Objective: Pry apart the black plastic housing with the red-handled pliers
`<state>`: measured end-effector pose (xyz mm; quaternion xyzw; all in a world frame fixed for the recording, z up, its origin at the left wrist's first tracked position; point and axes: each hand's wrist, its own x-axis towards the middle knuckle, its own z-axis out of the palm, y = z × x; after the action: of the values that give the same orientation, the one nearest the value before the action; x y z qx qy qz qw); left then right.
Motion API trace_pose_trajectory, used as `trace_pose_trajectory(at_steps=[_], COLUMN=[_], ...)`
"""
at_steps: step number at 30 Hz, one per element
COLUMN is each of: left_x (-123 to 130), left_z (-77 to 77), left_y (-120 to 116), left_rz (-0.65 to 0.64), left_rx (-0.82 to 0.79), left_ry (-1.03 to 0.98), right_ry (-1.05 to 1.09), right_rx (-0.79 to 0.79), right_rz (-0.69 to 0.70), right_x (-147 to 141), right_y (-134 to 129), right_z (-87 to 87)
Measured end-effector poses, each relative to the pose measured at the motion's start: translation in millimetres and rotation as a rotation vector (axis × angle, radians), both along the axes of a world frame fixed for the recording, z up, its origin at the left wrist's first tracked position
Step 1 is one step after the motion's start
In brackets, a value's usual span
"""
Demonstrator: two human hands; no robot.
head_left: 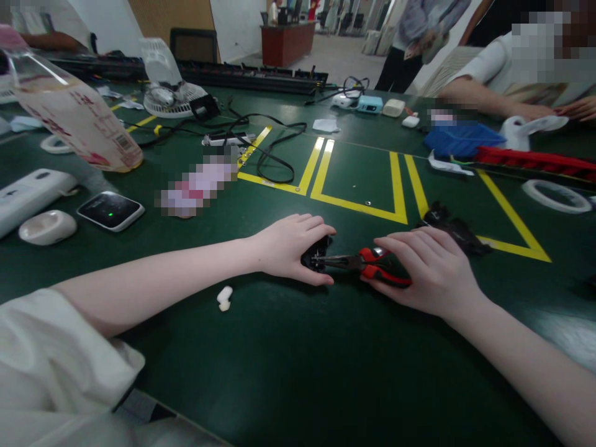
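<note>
Near the middle of the green table (298, 360), my left hand (298, 248) is closed around a small black part (317, 253), which its palm and fingers partly hide. My right hand (431, 270) grips the red handles of a pair of long-nose pliers (367, 263). The pliers point left, and their tips reach the black part between my left thumb and fingers. Just beyond my right hand lies a dark piece (459, 233), partly covered by it. Two small white earbuds (225, 298) rest on the table below my left forearm.
On the left are a bottle (77, 112), a white device with a screen (110, 211), an earbud case (48, 227) and a white fan (167, 84). Cables (274, 133) and yellow tape (358, 208) lie ahead. A blue bag (459, 139) and a seated person are at the right.
</note>
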<state>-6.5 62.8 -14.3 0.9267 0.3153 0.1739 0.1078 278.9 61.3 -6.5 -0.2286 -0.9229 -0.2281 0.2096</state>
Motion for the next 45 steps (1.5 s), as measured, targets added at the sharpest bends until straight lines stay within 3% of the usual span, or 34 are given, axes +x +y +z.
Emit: trace_pose_trajectory(at_steps=[20,33,45], left_x=[0.3,0.5,0.5], left_z=[1.5,1.5,1.1], left_y=[0.0,-0.4,-1.7], left_rz=[0.038,0.03,0.037], left_rx=[-0.018,-0.016,0.044], left_ry=[0.038,0.028,0.065], right_ry=[-0.021,0.028,-0.006], right_rx=[0.1,-0.042,-0.021], right_rz=[-0.049,-0.013,-0.037], right_x=[0.4,1.1,-0.1], right_y=[-3.6,-0.7,-1.8], right_z=[1.0,-1.4,0.1])
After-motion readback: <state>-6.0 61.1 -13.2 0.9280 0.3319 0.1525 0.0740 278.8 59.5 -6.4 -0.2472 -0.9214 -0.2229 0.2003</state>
